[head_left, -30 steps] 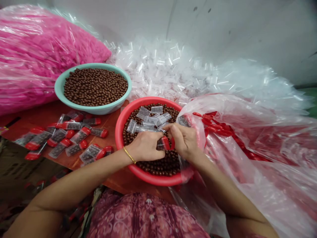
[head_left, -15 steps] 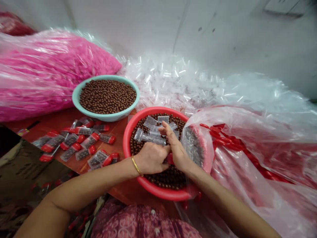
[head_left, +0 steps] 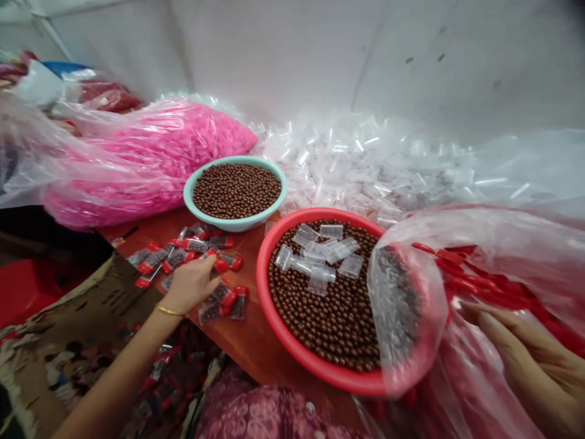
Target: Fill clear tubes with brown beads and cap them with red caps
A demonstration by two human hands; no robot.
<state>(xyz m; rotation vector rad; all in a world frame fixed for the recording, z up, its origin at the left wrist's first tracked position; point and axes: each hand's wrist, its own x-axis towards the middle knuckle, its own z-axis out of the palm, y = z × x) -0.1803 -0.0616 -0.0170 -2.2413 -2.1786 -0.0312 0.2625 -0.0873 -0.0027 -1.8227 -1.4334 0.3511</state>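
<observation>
A red table [head_left: 251, 344] holds a big red bowl [head_left: 264, 280], a pale blue bowl [head_left: 237, 225] and lots of little tubes with red caps [head_left: 198, 245]. A fat pink bag [head_left: 150, 167] sits on it too.

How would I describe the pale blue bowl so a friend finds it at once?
Look left for the large bag of pink pieces. Beside its right end sits a round bowl filled with small brown balls. Its pale blue colour sets it apart from the nearer red bowl, where clear plastic cases lie on similar balls.
</observation>
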